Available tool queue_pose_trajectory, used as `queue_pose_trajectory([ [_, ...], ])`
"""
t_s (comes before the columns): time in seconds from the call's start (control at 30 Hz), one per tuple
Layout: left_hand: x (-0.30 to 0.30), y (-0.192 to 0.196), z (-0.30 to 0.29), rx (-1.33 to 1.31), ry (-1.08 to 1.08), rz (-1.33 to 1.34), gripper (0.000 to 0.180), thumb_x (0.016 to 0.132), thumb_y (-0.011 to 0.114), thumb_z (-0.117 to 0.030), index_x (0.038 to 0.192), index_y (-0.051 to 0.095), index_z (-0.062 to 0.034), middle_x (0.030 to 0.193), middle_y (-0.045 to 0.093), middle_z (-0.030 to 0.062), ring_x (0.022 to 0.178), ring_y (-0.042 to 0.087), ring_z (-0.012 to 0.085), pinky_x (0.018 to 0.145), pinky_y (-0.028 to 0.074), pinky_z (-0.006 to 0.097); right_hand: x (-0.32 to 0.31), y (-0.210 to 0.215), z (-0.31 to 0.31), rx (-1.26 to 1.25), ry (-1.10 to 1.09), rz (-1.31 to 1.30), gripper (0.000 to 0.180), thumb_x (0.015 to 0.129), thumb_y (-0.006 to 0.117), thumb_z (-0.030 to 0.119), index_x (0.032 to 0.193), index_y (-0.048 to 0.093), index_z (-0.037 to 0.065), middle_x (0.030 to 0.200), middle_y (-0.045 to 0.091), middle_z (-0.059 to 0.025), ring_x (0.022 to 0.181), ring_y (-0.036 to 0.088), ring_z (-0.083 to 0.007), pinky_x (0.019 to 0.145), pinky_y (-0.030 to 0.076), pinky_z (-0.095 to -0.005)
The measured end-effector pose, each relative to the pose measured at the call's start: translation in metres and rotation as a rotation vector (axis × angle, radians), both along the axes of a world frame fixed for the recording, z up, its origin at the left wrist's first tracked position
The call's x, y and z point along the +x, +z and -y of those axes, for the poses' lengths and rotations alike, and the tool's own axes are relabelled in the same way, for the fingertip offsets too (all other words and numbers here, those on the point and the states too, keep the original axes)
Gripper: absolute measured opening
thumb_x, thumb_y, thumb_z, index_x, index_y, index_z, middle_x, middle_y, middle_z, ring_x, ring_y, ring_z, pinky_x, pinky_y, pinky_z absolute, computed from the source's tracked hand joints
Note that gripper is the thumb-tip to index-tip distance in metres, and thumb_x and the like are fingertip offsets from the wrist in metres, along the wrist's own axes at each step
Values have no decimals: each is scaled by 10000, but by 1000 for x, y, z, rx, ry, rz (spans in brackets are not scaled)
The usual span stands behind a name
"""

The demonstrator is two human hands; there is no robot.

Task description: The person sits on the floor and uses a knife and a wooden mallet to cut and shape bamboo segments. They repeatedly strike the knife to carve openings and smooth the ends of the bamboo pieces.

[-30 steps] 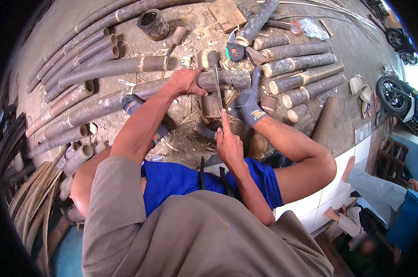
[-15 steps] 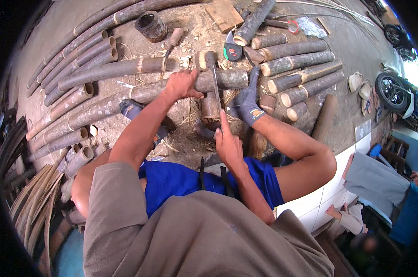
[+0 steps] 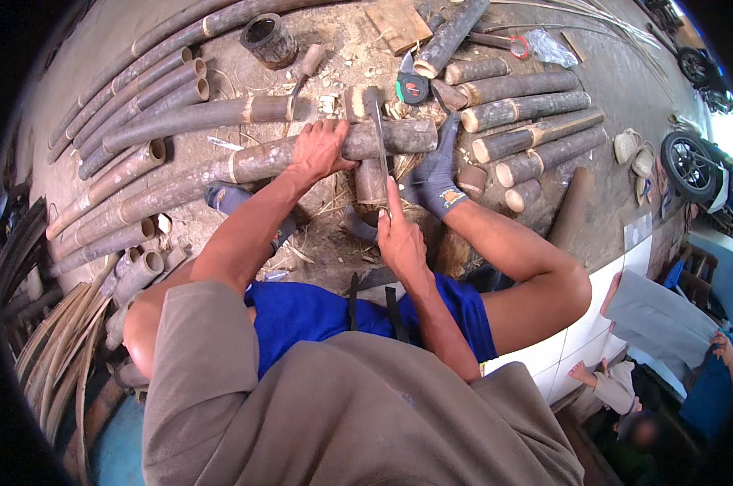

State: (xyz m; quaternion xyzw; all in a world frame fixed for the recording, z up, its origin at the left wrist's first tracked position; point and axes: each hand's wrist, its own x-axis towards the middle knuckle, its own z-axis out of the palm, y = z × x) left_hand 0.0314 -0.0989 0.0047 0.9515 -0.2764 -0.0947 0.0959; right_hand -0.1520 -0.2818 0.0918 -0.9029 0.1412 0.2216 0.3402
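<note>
Labelling: a small printed emblem shows on the grey sock (image 3: 436, 174) of the person's right foot, and a red printed mark on the black and green tape measure (image 3: 412, 88) on the far side of the work.

Change: against the frame half a second ago, the right hand (image 3: 402, 245) and the long-bladed tool (image 3: 380, 146) have moved slightly farther from the body; the left hand (image 3: 322, 148) keeps its place; at near right, the co-worker's grey trousers (image 3: 658, 320) have shifted since the first frame.

Alignment: the bamboo pole (image 3: 253, 160) lies with its long axis running left to right, its left part curving nearer; its cut end points right, beside the socked foot; the pole rests across a brown block (image 3: 368, 180), whose own long axis runs near to far; the blade crosses the pole roughly at right angles, tip to the far side.

Hands: the left is clasped over the pole, left of the blade; the right is closed about the tool's near end, index finger extended along it; the handle is hidden.

Surroundings: cut bamboo lengths (image 3: 528, 109) lie at far right.
</note>
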Motion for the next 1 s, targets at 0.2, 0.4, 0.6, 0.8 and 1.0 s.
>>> queue_pose_trajectory([
  [0.2, 16, 3, -1, 15, 26, -277, 942, 643, 885, -632, 1312, 549, -59, 1121, 683, 246, 1001, 699, 439, 888, 565, 512, -19, -3, 7, 31, 1, -18, 688, 1064, 474, 285, 1666, 142, 307, 878, 694, -365, 855, 678, -572, 783, 497, -676],
  [0.4, 7, 6, -3, 30, 30, -215, 878, 657, 901, -572, 1265, 563, -35, 1140, 685, 222, 1048, 691, 441, 890, 560, 525, -18, 4, 8, 60, -9, 19, 681, 1054, 488, 241, 1662, 182, 270, 843, 665, -376, 838, 646, -585, 765, 479, -668],
  [0.6, -17, 1, 0, 6, 67, 87, 888, 648, 897, -583, 1275, 585, -38, 1074, 715, 251, 1045, 710, 417, 905, 553, 508, -7, 0, 2, 9, -5, 33, 713, 1051, 509, 253, 1671, 158, 283, 789, 676, -349, 773, 668, -559, 740, 497, -654],
  [0.8, 11, 11, -8, -41, 30, -321, 957, 639, 904, -577, 1380, 551, -85, 1059, 703, 239, 1034, 698, 405, 947, 532, 507, -32, 5, 12, -10, 29, -13, 715, 1048, 510, 270, 1671, 159, 302, 790, 685, -337, 789, 680, -553, 728, 504, -645],
  [1.0, -21, -2, -1, 1, 109, 92, 914, 667, 904, -537, 1392, 548, -110, 1168, 680, 213, 1139, 648, 427, 965, 509, 535, -12, -6, 2, 2, 6, 62, 699, 1055, 498, 262, 1668, 164, 288, 837, 685, -354, 813, 680, -553, 765, 508, -644],
])
